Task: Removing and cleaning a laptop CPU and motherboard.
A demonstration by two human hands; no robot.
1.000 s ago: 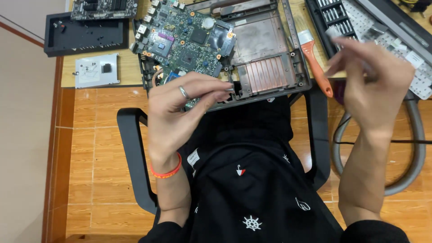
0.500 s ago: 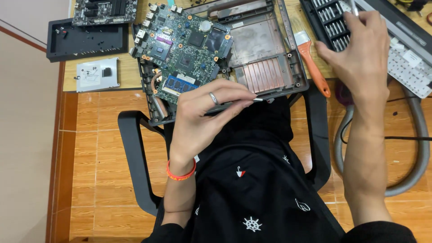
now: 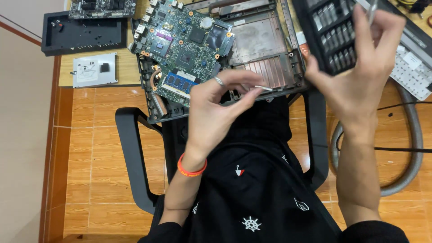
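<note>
- The opened laptop base (image 3: 265, 49), one of it, lies at the top centre of the frame on the worktop (image 3: 126, 72), its near edge overhanging toward the lap; it looks stiff but thin-walled, best lifted by its outer rim.
- One green circuit board (image 3: 184, 45) rests tilted across the base's left part; it is likely light and fragile, to be held by its edges only. A second board (image 3: 101, 6) shows partly at the upper left.
- One black bit case (image 3: 333, 33) sits at the upper right, behind the right hand (image 3: 360, 76), whose fingers pinch a slim metal bit (image 3: 371, 10) near the top edge.
- One black tray (image 3: 85, 33) and one small silver plate (image 3: 95, 69) lie at the upper left.
- The left hand (image 3: 216, 112), at frame centre, pinches a thin metal shaft (image 3: 263, 88) between thumb and fingertips; small, hard and probably slippery, it wants a firm pinch.
</note>
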